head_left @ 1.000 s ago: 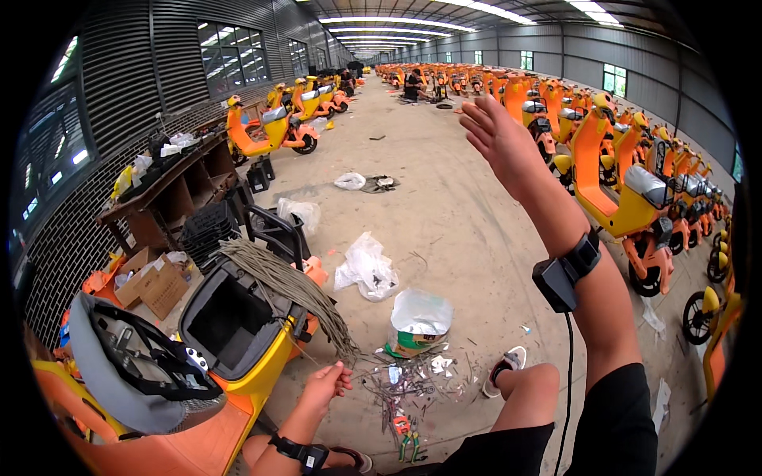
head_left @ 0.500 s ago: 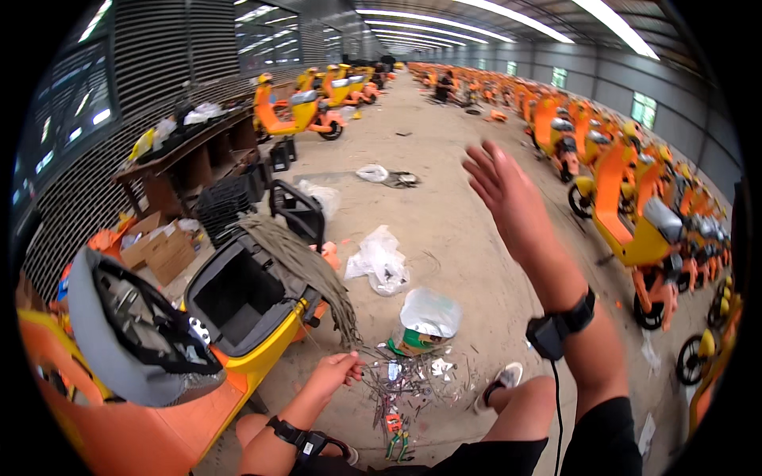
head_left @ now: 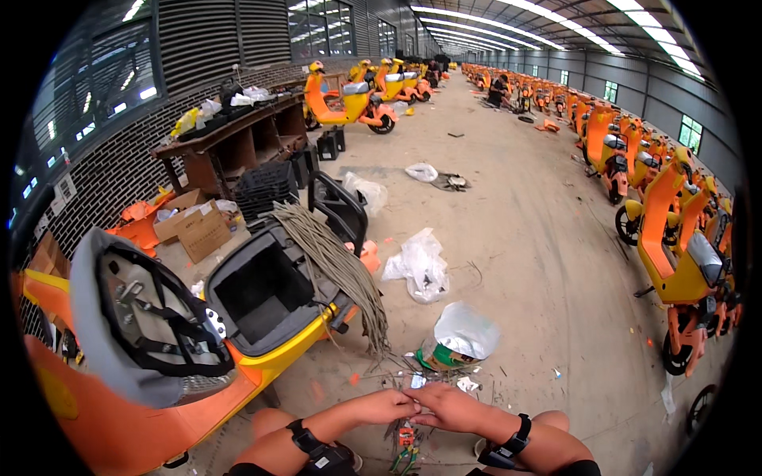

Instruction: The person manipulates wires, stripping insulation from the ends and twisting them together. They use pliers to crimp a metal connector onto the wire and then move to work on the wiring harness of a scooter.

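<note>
My left hand (head_left: 382, 406) and my right hand (head_left: 444, 408) meet low in the middle, fingertips together and closed; what is between them is too small to make out. Just below lie an orange tool or package (head_left: 406, 436) and green-handled pliers (head_left: 408, 458) among scattered bits. To the left, an orange-yellow scooter (head_left: 119, 428) has its grey seat lid (head_left: 111, 317) raised over an open dark storage compartment (head_left: 254, 289). A bundle of long grey-green strands (head_left: 333, 270) drapes over that compartment's edge. A green-and-white bag (head_left: 464, 337) sits on the floor beyond my hands.
Rows of scooters (head_left: 667, 262) line the right, more (head_left: 333, 103) stand back left. A rusty bench (head_left: 238, 155), cardboard boxes (head_left: 202, 234), black crates (head_left: 266, 194) and plastic bags (head_left: 417, 262) are leftward and ahead. A person (head_left: 498, 91) crouches in the distance.
My right hand has come down from its raised, spread position to meet my left hand, which has moved slightly down and right. The view has shifted, so the surroundings sit farther right.
</note>
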Demonstrator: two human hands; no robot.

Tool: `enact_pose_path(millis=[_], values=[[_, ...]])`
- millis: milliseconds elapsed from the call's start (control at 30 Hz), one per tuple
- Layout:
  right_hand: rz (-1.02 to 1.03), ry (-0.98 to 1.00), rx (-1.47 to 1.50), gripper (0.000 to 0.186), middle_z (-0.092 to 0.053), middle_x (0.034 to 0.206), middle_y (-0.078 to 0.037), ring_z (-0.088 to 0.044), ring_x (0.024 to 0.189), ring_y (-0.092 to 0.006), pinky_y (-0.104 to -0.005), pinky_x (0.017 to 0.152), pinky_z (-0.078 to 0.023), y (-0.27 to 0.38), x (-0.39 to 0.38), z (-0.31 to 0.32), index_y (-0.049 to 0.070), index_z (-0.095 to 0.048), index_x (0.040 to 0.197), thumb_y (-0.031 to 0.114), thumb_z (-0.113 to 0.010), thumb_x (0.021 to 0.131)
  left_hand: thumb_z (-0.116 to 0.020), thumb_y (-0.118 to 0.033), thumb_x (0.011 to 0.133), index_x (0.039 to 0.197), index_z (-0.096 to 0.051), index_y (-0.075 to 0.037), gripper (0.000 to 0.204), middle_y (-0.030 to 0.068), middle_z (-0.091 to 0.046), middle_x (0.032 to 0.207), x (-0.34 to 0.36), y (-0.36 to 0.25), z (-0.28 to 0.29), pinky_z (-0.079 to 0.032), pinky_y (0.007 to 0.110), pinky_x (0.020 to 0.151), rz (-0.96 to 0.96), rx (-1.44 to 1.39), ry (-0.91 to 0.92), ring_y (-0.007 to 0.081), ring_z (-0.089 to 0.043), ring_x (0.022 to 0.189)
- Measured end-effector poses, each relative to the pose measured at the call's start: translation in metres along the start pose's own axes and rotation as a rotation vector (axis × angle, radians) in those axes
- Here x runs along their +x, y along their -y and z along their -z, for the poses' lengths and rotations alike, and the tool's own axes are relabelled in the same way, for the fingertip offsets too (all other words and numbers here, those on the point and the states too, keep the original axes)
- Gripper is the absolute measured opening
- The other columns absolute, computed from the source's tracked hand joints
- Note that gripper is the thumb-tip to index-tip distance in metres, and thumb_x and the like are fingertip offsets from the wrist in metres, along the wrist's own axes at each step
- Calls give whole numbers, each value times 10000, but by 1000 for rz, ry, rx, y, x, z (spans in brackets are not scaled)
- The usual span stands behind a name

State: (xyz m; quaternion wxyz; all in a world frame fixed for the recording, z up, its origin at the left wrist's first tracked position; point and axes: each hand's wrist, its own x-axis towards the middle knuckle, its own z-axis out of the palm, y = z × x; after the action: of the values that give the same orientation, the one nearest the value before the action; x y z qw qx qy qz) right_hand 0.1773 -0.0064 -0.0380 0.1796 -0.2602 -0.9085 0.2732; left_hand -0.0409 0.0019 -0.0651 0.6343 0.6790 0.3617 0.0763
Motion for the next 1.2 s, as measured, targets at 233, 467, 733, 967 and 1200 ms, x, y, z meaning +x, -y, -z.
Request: enact_pose_path(millis=[233,467,733,967,1200], values=[[-181,-13,142,189,-654,807,-163,-643,725,-342,-414,639,-521,-21,-25,0,86,-645,998,230,-578,895,-458,-296,998,974,-634,-38,313,9,-586,817,-4,2,-9,-440,270,744,-29,-44,-89,94,-516,787],[-272,168,281,190,-678,842,-109,-648,688,-275,-341,643,-525,-3,-29,14,91,-668,1000,196,-637,845,-434,-250,1011,988,-563,-47,241,-44,-473,752,-29,-2,-26,-389,247,661,108,-277,-40,70,-422,717],[-316,193,402,196,-656,755,-103,-644,663,-272,-353,609,-508,-3,-34,14,61,-645,899,211,-675,777,-529,-238,975,925,-601,-16,239,-37,-481,699,-47,-7,-32,-387,241,619,71,-201,-98,56,-422,678],[-357,157,516,156,-626,686,-66,-608,597,-195,-311,575,-481,-2,-41,34,61,-621,828,184,-680,753,-548,-282,966,974,-645,-27,273,-46,-549,765,-71,-36,-23,-402,209,678,205,-143,-94,29,-466,750],[-377,166,536,140,-626,693,-61,-607,611,-184,-306,591,-487,-4,-56,37,62,-618,835,165,-679,762,-534,-266,976,975,-649,-32,260,-37,-592,818,-83,-11,-26,-416,200,701,201,-244,-110,32,-502,778]])
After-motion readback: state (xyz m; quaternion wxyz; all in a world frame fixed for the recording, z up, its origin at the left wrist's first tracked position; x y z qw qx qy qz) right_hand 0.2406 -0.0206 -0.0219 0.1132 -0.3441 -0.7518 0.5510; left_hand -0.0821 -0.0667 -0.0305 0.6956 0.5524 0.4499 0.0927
